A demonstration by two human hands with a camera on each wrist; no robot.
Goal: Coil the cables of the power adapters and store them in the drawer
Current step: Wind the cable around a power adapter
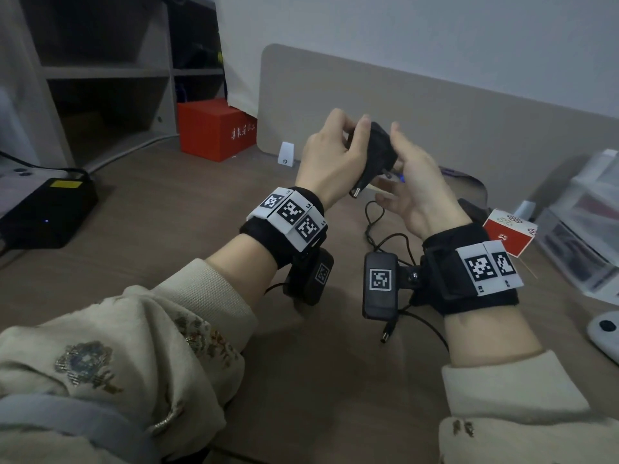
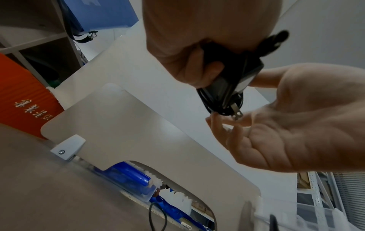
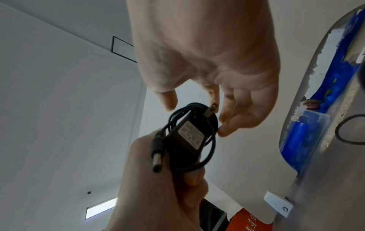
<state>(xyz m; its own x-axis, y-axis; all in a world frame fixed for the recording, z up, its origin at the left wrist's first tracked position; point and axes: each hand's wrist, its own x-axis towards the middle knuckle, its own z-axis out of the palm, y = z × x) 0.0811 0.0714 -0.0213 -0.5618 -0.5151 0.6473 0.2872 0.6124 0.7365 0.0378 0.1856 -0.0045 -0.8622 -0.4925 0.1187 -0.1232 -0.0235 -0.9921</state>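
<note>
Setting: brown counter point(image 1: 174, 209) backed by a beige divider panel point(image 1: 435, 108), pale wall behind; shelving at far left.
Left hand point(image 1: 330, 155): raised above the counter, fingers and thumb curled round the black power adapter point(image 1: 376, 152); grip closed firmly on its body.
Adapter: upright-ish in the left hand, cable point(image 3: 209, 150) wound in loops around the body; label side faces the right wrist camera; two flat metal prongs point(image 3: 271, 110) point toward the right hand.
Barrel plug point(image 1: 355, 191): free end of the wound cable, sticks out below the left palm.
Right hand point(image 1: 418, 192): beside the adapter, fingers loosely bent; fingertips point(image 3: 225, 132) touch the cable loops near the prongs. Grip relaxed, thumb apart; not wrapped around anything.
Second cable point(image 1: 378, 229): loose black lead lying in curves on the counter under the hands, its barrel plug point(image 1: 387, 333) near the right wrist.
Other items: orange-red box point(image 1: 214, 128) at the left end of the divider; black unit point(image 1: 47, 212) at far left of the counter; small red box point(image 1: 509, 234) and clear plastic drawers point(image 1: 582, 229) at right; white device point(image 1: 604, 333) at right edge.
Drawer for storage: cannot tell which.
</note>
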